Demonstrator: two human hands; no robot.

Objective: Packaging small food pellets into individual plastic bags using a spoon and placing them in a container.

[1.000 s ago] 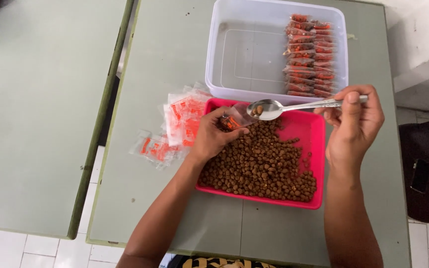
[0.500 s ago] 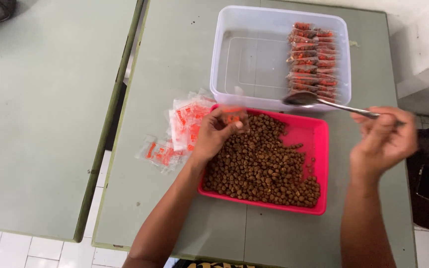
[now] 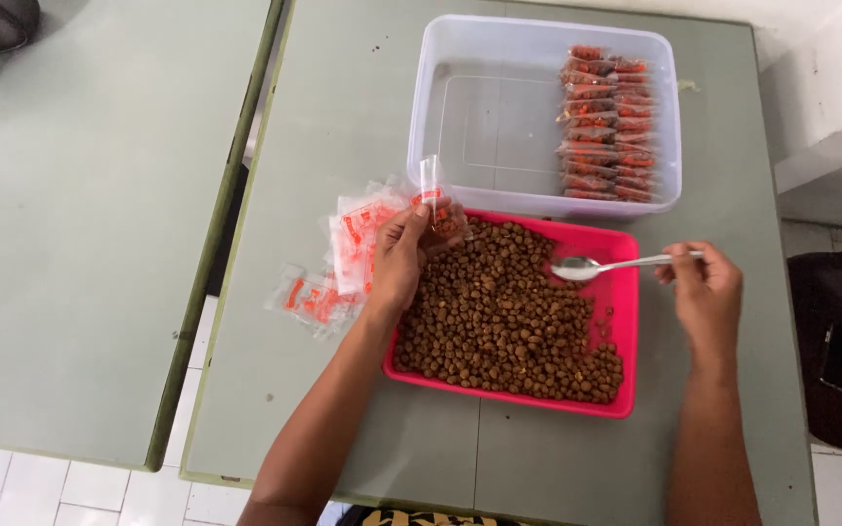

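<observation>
The shallow pink plastic tray [image 3: 626,321] nearest the person is lying on the grey-green table [image 3: 343,117], heaped on its left and middle with small brown round pellets [image 3: 499,321]. Over the tray's right part the right hand [image 3: 706,290] is pinching the handle of a metal spoon [image 3: 596,265], whose bowl is now hanging empty just above the pellets; a moment ago it was raised up by the clear box. So one spoonful looks delivered and another scoop is due. At the tray's far left corner the left hand [image 3: 400,255] is gripping a small clear plastic sachet with orange print [image 3: 436,205], mouth upward, some pellets inside. Beside that hand loose empty sachets [image 3: 328,278] are lying scattered. Farther off, a clear rectangular plastic box [image 3: 479,117] is holding a row of filled sachets [image 3: 601,122] along its right wall.
</observation>
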